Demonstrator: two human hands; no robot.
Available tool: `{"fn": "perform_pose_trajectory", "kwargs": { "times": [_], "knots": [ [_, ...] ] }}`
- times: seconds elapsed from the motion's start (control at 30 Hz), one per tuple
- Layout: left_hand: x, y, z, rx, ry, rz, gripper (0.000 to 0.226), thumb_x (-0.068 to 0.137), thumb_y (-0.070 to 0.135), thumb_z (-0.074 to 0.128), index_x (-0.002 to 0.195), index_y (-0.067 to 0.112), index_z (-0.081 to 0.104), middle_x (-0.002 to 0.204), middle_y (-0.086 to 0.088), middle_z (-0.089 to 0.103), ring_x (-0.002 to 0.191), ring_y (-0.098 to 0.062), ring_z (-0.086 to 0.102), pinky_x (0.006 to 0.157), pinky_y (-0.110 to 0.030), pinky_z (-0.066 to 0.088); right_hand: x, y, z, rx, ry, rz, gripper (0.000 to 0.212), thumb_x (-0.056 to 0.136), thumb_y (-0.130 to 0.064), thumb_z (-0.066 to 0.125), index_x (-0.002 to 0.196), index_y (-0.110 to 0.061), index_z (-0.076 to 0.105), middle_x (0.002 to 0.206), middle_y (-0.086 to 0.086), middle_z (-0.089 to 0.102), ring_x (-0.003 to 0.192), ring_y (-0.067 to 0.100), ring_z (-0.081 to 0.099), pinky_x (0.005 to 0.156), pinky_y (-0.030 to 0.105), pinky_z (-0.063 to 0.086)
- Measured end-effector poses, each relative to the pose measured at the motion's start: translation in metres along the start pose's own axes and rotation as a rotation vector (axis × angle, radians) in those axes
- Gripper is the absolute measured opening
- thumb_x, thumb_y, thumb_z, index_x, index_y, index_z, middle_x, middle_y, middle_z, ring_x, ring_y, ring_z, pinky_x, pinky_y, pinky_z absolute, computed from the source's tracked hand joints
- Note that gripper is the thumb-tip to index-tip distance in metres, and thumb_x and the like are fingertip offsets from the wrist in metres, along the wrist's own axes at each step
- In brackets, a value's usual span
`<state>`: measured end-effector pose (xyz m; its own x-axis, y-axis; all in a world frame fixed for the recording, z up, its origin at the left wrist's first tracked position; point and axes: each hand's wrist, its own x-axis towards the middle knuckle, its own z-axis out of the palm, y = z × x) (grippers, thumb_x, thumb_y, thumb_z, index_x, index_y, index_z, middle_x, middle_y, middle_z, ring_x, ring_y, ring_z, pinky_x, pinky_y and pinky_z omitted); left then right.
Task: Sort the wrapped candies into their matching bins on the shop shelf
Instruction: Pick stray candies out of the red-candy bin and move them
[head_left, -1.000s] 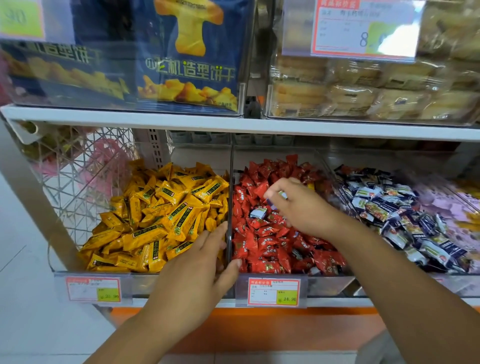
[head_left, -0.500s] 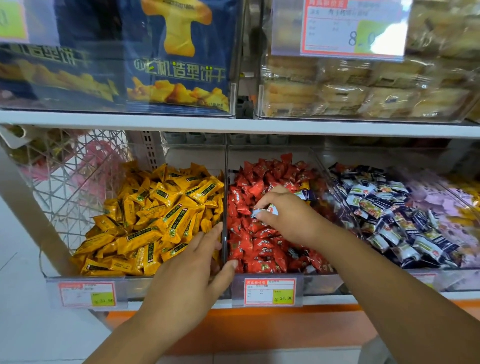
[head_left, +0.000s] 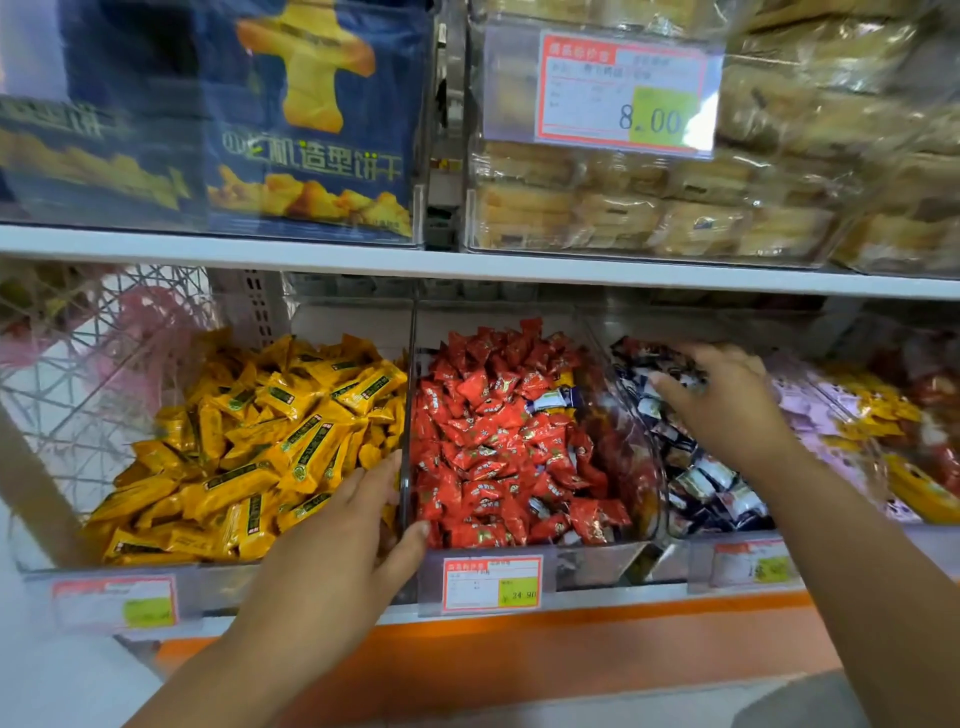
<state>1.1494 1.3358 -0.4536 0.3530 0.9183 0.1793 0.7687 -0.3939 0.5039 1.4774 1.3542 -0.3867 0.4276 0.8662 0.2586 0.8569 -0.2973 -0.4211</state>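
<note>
1 stray blue-white candy (head_left: 553, 400) lay crosswise in red bin (head_left: 592, 564), left of nearer right hand (head_left: 727, 410), grip unclear; left hand (head_left: 332, 561), fingers relaxed, on divider (head_left: 410, 364).

Lower shelf (head_left: 597, 598) in front of me carries clear bins: red-candy bin (head_left: 597, 566) mid, yellow-candy bin (head_left: 218, 577) touching its left, blue-white candy bin (head_left: 696, 558) at its right. Upper shelf (head_left: 311, 254) above it holds biscuit box (head_left: 311, 130), pastry bin (head_left: 623, 253).

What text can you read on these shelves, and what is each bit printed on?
"机造型饼干": blue biscuit box.
"8.00": upper price tag, on the pastry bin.
"24.90": middle price tag, below the red candies.
Left price tag and right price tag: blurred, unreadable.
Candy wrappers: too small to read.
</note>
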Motion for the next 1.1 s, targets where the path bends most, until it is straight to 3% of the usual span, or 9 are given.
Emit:
{"fn": "perform_pose_trajectory", "kwargs": {
  "times": [0.13,0.27,0.43,0.53,0.6,0.73,0.87,1.0,1.1],
  "knots": [
    [0.0,0.0,0.0,0.007,0.016,0.001,0.067,0.087,0.058,0.041,0.148,0.043,0.017,0.125,0.024,0.042,0.087,0.0,0.058,0.065,-0.025,0.049,-0.016,-0.031,0.005,0.125,0.112,-0.269,0.037,0.094,-0.022,0.061,0.129,-0.011,0.06,0.117,0.013,0.057,0.117,0.026,0.048,0.092,0.026,0.034],
    [0.0,0.002,-0.002,0.011,0.018,-0.005,0.066,0.09,0.056,0.042,0.148,0.043,0.015,0.129,0.024,0.04,0.093,0.001,0.057,0.069,-0.025,0.05,-0.027,-0.061,0.028,0.184,-0.079,-0.411,0.034,0.098,-0.022,0.054,0.132,-0.023,0.057,0.126,-0.005,0.052,0.116,0.006,0.047,0.095,0.013,0.029],
    [-0.001,0.001,-0.002,0.018,0.006,0.003,0.067,0.09,0.059,0.037,0.149,0.044,0.01,0.128,0.025,0.038,0.095,0.0,0.055,0.066,-0.02,0.047,-0.022,-0.075,0.05,0.167,-0.434,-0.24,0.055,0.096,-0.043,0.052,0.147,-0.04,0.031,0.158,0.0,0.02,0.143,0.022,0.024,0.114,0.035,0.024],
    [0.0,0.0,-0.002,0.007,-0.004,0.007,0.067,0.09,0.059,0.038,0.148,0.045,0.009,0.125,0.027,0.036,0.095,0.001,0.054,0.063,-0.018,0.045,-0.026,-0.081,0.065,-0.027,-0.742,-0.278,0.075,0.081,-0.066,0.059,0.143,-0.06,0.016,0.162,-0.005,-0.004,0.148,0.028,-0.006,0.118,0.055,0.012],
    [-0.001,0.0,-0.003,0.017,-0.013,0.002,0.068,0.09,0.059,0.038,0.149,0.045,0.008,0.124,0.028,0.036,0.092,0.002,0.053,0.06,-0.016,0.041,-0.026,-0.085,0.07,-0.076,-0.816,-0.284,0.081,0.074,-0.07,0.063,0.141,-0.062,0.018,0.161,-0.007,-0.007,0.148,0.03,-0.011,0.118,0.056,0.011],
    [-0.001,0.001,-0.003,0.05,-0.014,0.009,0.069,0.09,0.06,0.036,0.149,0.044,0.005,0.122,0.028,0.036,0.094,0.001,0.053,0.056,-0.015,0.036,-0.02,-0.084,0.077,-0.077,-0.729,-0.371,0.072,0.075,-0.058,0.072,0.138,-0.045,0.04,0.15,0.0,0.021,0.14,0.025,0.022,0.114,0.039,0.03],
    [0.0,0.0,-0.002,0.041,-0.021,0.008,0.069,0.089,0.061,0.035,0.149,0.045,0.007,0.121,0.029,0.036,0.093,0.003,0.053,0.057,-0.015,0.036,-0.019,-0.081,0.084,0.108,-0.57,-0.457,0.031,0.078,-0.039,0.077,0.104,-0.033,0.06,0.112,-0.004,0.046,0.112,0.017,0.048,0.097,0.031,0.042],
    [-0.001,0.001,-0.002,0.008,-0.023,0.007,0.068,0.087,0.061,0.034,0.148,0.046,0.009,0.115,0.031,0.036,0.079,0.007,0.051,0.056,-0.013,0.034,-0.012,-0.075,0.077,0.235,-0.518,-0.405,0.027,0.077,-0.031,0.079,0.1,-0.029,0.066,0.118,-0.008,0.058,0.113,0.009,0.053,0.1,0.028,0.041],
    [-0.001,0.0,-0.002,0.01,-0.018,0.013,0.068,0.087,0.061,0.034,0.149,0.046,0.008,0.119,0.031,0.036,0.085,0.004,0.052,0.059,-0.013,0.035,-0.012,-0.073,0.067,0.264,-0.512,-0.343,0.046,0.08,-0.035,0.077,0.122,-0.038,0.06,0.138,-0.01,0.051,0.129,0.009,0.045,0.105,0.026,0.036]
  ]
}}
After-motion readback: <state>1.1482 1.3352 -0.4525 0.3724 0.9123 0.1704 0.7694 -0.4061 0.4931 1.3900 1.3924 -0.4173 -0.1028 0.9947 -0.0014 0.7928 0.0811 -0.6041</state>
